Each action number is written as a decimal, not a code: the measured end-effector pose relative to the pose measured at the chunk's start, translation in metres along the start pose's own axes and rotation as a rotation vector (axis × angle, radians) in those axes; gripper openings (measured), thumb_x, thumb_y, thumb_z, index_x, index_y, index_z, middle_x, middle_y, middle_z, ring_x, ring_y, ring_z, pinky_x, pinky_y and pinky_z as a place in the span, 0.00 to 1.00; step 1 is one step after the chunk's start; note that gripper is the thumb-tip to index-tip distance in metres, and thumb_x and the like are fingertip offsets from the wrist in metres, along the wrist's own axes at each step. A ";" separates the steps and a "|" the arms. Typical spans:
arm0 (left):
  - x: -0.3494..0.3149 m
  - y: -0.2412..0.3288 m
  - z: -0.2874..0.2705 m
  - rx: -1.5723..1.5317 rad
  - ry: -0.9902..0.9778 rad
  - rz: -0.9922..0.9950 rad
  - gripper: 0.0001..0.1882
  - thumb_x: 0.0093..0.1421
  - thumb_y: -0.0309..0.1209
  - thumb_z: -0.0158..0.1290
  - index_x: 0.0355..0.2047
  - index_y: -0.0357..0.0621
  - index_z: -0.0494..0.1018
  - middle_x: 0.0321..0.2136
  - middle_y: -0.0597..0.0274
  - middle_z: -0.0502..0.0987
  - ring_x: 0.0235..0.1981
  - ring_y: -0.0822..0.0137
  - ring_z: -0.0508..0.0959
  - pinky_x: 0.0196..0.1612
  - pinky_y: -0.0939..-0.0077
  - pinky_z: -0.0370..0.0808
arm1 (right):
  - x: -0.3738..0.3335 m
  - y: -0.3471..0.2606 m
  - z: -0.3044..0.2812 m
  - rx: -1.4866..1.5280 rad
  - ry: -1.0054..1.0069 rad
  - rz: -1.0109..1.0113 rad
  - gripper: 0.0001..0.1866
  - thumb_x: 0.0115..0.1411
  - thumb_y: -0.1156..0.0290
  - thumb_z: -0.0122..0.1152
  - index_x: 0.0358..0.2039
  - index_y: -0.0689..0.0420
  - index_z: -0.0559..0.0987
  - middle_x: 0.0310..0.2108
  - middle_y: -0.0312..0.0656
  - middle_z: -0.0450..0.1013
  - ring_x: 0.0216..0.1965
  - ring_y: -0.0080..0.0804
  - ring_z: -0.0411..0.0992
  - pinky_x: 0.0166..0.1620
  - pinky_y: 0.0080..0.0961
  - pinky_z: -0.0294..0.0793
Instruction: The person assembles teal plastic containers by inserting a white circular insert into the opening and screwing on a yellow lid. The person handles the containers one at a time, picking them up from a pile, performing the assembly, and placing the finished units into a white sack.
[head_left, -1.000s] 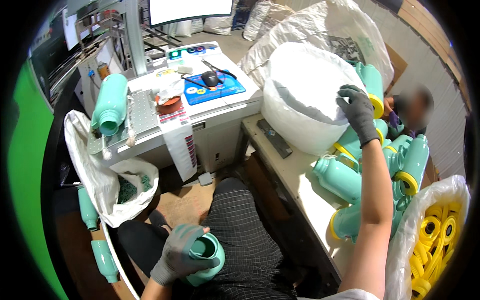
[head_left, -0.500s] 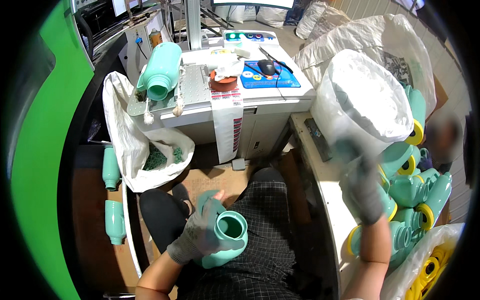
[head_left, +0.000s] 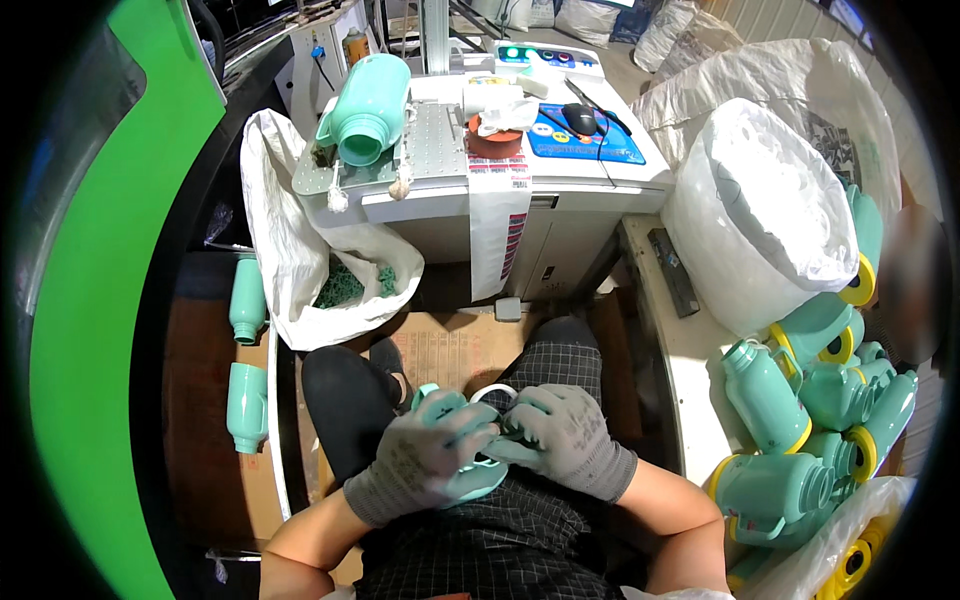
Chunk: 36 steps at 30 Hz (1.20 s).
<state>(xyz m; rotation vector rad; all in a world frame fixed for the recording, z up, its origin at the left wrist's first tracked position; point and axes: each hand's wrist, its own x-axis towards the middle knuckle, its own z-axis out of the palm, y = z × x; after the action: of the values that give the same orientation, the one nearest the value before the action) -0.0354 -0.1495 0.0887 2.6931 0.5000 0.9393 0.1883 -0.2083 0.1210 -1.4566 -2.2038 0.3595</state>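
Observation:
A mint-green thermos jug shell point(head_left: 478, 484) rests in my lap, its mouth mostly hidden by my hands. My gloved left hand point(head_left: 422, 452) is closed round its upper part. The jug's handle point(head_left: 425, 391) shows just beyond my left fingers. My gloved right hand point(head_left: 570, 435) has come to the jug's mouth, fingers pinched on a thin white ring point(head_left: 493, 391) that stands up between both hands. Where the ring meets the jug is covered by my fingers.
On the right bench, several green jugs with yellow bases point(head_left: 765, 395) lie near a white bag-lined container point(head_left: 720, 250). Ahead, a green jug point(head_left: 372, 105) lies on the machine table point(head_left: 420, 207). An open white sack point(head_left: 285, 290) holds green scraps. Two green shells point(head_left: 247, 405) lie at left.
My right hand has moved from beside the white container to the jug in my lap. A white ring now shows between my hands. The view has shifted slightly.

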 end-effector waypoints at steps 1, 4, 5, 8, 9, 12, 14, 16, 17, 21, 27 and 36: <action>0.001 -0.001 -0.004 -0.043 -0.032 -0.024 0.25 0.48 0.49 0.70 0.40 0.49 0.78 0.49 0.58 0.74 0.44 0.49 0.79 0.38 0.59 0.82 | -0.002 0.000 0.002 -0.034 0.107 -0.087 0.17 0.55 0.54 0.72 0.35 0.54 0.83 0.41 0.39 0.78 0.44 0.38 0.80 0.48 0.37 0.79; 0.006 -0.009 -0.019 -0.140 -0.096 -0.111 0.23 0.48 0.50 0.69 0.34 0.48 0.78 0.39 0.58 0.76 0.43 0.49 0.79 0.39 0.57 0.81 | -0.009 -0.006 0.010 0.088 0.142 -0.218 0.22 0.56 0.51 0.71 0.43 0.55 0.83 0.47 0.44 0.78 0.50 0.42 0.78 0.57 0.43 0.76; 0.004 -0.009 -0.021 -0.208 -0.134 -0.168 0.21 0.45 0.45 0.71 0.33 0.48 0.77 0.38 0.59 0.76 0.42 0.47 0.77 0.46 0.53 0.78 | -0.008 -0.008 0.010 0.102 0.126 -0.227 0.24 0.56 0.49 0.72 0.44 0.56 0.83 0.47 0.44 0.79 0.49 0.43 0.78 0.59 0.48 0.73; 0.000 -0.011 -0.015 -0.251 -0.167 -0.197 0.20 0.42 0.41 0.71 0.31 0.47 0.75 0.38 0.56 0.75 0.45 0.44 0.75 0.50 0.47 0.75 | -0.011 -0.017 0.007 0.119 0.066 -0.184 0.27 0.55 0.47 0.72 0.47 0.55 0.82 0.49 0.42 0.77 0.50 0.45 0.76 0.63 0.53 0.66; 0.003 -0.011 -0.014 -0.230 -0.153 -0.157 0.20 0.42 0.42 0.70 0.30 0.47 0.75 0.39 0.56 0.75 0.45 0.45 0.76 0.47 0.47 0.76 | -0.014 -0.021 0.005 0.091 0.038 -0.159 0.28 0.56 0.47 0.71 0.48 0.54 0.82 0.50 0.41 0.76 0.51 0.44 0.75 0.63 0.52 0.66; 0.004 -0.008 -0.019 -0.112 -0.220 -0.037 0.21 0.44 0.44 0.69 0.34 0.47 0.77 0.42 0.56 0.76 0.48 0.47 0.76 0.52 0.42 0.74 | -0.021 -0.025 0.005 0.061 -0.063 -0.086 0.27 0.56 0.49 0.71 0.49 0.53 0.80 0.48 0.40 0.73 0.48 0.42 0.72 0.53 0.44 0.70; 0.010 -0.005 -0.032 0.024 -0.329 0.068 0.23 0.45 0.45 0.69 0.37 0.47 0.79 0.41 0.56 0.77 0.48 0.48 0.78 0.56 0.42 0.73 | -0.022 -0.024 0.005 0.171 -0.183 -0.016 0.25 0.56 0.51 0.71 0.47 0.54 0.79 0.45 0.41 0.72 0.44 0.41 0.72 0.47 0.41 0.71; 0.020 0.000 -0.038 0.052 -0.301 0.006 0.23 0.47 0.45 0.68 0.40 0.48 0.79 0.39 0.57 0.77 0.46 0.51 0.78 0.59 0.41 0.71 | -0.023 -0.024 0.021 0.189 -0.030 -0.018 0.24 0.55 0.53 0.73 0.44 0.56 0.78 0.43 0.42 0.70 0.41 0.39 0.71 0.43 0.39 0.71; 0.024 0.002 -0.038 0.065 -0.286 -0.030 0.23 0.49 0.45 0.67 0.42 0.48 0.80 0.38 0.57 0.77 0.45 0.52 0.79 0.60 0.41 0.71 | -0.022 -0.026 0.028 0.201 0.042 -0.020 0.24 0.55 0.54 0.73 0.43 0.56 0.77 0.42 0.43 0.70 0.39 0.39 0.70 0.41 0.38 0.70; 0.036 0.011 -0.043 0.319 -0.355 -0.141 0.14 0.56 0.40 0.61 0.41 0.49 0.80 0.31 0.58 0.74 0.39 0.56 0.78 0.55 0.46 0.72 | -0.016 -0.036 0.040 0.146 0.106 -0.041 0.22 0.53 0.57 0.73 0.40 0.58 0.77 0.42 0.45 0.70 0.38 0.40 0.72 0.39 0.37 0.73; 0.060 0.007 -0.061 0.303 -0.445 -0.045 0.10 0.44 0.33 0.66 0.28 0.47 0.81 0.35 0.59 0.75 0.42 0.56 0.76 0.44 0.61 0.77 | -0.014 -0.033 0.045 0.070 0.189 -0.188 0.20 0.51 0.59 0.76 0.37 0.56 0.77 0.39 0.42 0.73 0.32 0.37 0.72 0.34 0.34 0.71; 0.062 -0.006 -0.049 0.171 -0.728 -0.103 0.14 0.51 0.39 0.66 0.35 0.47 0.81 0.35 0.60 0.77 0.39 0.56 0.81 0.42 0.61 0.80 | -0.022 -0.034 0.051 0.113 0.310 -0.175 0.20 0.48 0.56 0.78 0.29 0.51 0.75 0.31 0.37 0.73 0.28 0.34 0.71 0.31 0.31 0.70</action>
<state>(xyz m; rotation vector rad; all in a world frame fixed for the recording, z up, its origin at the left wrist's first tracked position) -0.0226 -0.1138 0.1585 2.8560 0.5543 -0.1441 0.1419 -0.2399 0.0883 -1.1632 -2.0070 0.1812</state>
